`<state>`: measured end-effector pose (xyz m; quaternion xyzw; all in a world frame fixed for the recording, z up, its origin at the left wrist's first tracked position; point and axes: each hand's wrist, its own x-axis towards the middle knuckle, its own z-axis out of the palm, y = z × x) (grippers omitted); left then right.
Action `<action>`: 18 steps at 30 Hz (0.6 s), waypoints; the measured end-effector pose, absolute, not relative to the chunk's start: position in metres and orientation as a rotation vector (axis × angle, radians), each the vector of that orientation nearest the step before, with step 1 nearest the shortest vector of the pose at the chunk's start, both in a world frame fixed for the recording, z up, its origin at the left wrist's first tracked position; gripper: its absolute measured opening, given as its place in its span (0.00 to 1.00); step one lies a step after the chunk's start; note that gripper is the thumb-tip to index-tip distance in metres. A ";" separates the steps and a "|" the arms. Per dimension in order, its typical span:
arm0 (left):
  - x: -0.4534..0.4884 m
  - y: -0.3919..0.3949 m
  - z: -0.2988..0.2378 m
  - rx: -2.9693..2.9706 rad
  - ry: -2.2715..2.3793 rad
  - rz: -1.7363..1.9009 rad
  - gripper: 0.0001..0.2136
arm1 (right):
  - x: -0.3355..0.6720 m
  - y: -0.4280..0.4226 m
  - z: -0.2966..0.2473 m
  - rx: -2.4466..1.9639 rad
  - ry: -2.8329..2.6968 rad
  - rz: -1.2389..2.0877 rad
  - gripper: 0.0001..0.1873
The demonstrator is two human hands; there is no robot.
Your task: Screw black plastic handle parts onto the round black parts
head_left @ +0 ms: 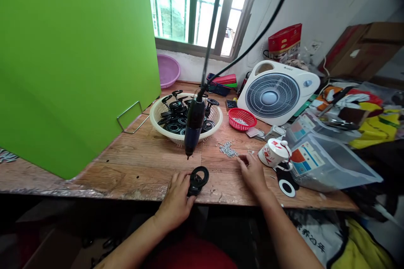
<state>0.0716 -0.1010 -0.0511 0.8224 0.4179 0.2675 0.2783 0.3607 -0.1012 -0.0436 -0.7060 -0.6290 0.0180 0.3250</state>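
Note:
My left hand is closed around a black plastic part with a round ring on top, held at the front of the table. My right hand rests on the wood with its thumb and fingers drawn together beside a small heap of screws. Whatever lies between those fingertips is too small to make out. Between and beyond my hands hangs an electric screwdriver, tip down, on a cable. Behind it, a cream basket holds many similar black ring parts.
A red basket of small parts, a white fan and a lidded mug stand to the right. Clear plastic bins crowd the right end. A green board leans across the left. A white ring lies near the front edge.

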 end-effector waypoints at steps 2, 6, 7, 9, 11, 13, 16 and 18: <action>0.069 -0.098 -0.048 2.186 1.093 0.728 0.20 | 0.386 -0.092 -0.050 -1.933 -1.671 0.016 0.06; 0.076 -0.094 -0.047 2.141 1.035 0.838 0.16 | 0.398 -0.083 -0.057 -1.994 -1.723 -0.012 0.06; 0.080 -0.092 -0.047 2.127 1.027 0.851 0.15 | 0.397 -0.082 -0.058 -2.012 -1.725 -0.021 0.07; 0.084 -0.090 -0.047 2.104 1.011 0.850 0.14 | 0.396 -0.080 -0.057 -2.046 -1.727 -0.031 0.07; 0.085 -0.089 -0.046 2.089 1.000 0.837 0.13 | 0.395 -0.079 -0.053 -2.062 -1.735 -0.030 0.08; 0.083 -0.091 -0.045 2.075 1.004 0.837 0.12 | 0.388 -0.082 -0.050 -2.049 -1.754 -0.010 0.08; 0.077 -0.097 -0.045 2.047 1.030 0.852 0.10 | 0.358 -0.093 -0.048 -1.921 -1.862 0.125 0.07; 0.074 -0.100 -0.046 2.034 1.036 0.860 0.10 | 0.326 -0.104 -0.050 -1.716 -1.955 0.326 0.06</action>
